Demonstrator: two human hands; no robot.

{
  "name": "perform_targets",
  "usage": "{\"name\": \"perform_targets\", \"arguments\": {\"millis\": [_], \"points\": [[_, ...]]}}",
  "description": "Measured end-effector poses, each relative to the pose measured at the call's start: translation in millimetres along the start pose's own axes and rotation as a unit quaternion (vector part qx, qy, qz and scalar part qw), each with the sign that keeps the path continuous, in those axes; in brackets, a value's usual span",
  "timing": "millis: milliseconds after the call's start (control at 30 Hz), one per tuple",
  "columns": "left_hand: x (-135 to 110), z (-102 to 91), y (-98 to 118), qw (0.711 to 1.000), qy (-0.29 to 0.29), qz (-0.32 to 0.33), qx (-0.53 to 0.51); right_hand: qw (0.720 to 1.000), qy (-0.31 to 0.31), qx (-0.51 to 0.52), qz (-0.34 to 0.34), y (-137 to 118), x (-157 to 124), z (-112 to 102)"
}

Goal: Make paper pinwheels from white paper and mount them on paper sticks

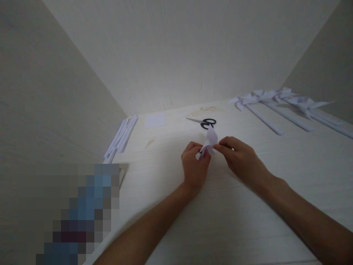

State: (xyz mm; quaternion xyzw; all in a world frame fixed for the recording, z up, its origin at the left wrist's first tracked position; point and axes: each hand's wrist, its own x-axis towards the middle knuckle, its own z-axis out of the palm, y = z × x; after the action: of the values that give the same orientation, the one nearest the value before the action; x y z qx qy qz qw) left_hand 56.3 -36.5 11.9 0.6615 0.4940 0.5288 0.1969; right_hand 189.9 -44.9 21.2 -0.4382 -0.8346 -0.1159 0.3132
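Observation:
A white paper pinwheel [211,137] with curled blades is held up over the table between my two hands. My left hand [195,162] is closed around its lower part, thumb and fingers pressed on the paper. From the other side, my right hand [234,151] pinches at the pinwheel's right edge; a small pale bit shows between those fingers, too small to name. Just beyond the paper lie black-handled scissors [205,122], their blades pointing left. The pinwheel's underside is hidden by my left fingers.
Rolled paper tubes [121,136] lie at the left edge, near a square paper sheet [154,120] and a few toothpicks [149,142]. More small sticks [207,109] lie by the wall. Several paper pinwheels on sticks [286,114] rest at the far right. A blurred-out area covers the lower left.

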Motion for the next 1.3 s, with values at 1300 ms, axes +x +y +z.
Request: {"name": "perform_targets", "arguments": {"millis": [1300], "points": [[2,-0.4,4,0.997,0.031,-0.033,-0.059,0.928,0.003,0.297,0.225,-19,-4,18]]}}
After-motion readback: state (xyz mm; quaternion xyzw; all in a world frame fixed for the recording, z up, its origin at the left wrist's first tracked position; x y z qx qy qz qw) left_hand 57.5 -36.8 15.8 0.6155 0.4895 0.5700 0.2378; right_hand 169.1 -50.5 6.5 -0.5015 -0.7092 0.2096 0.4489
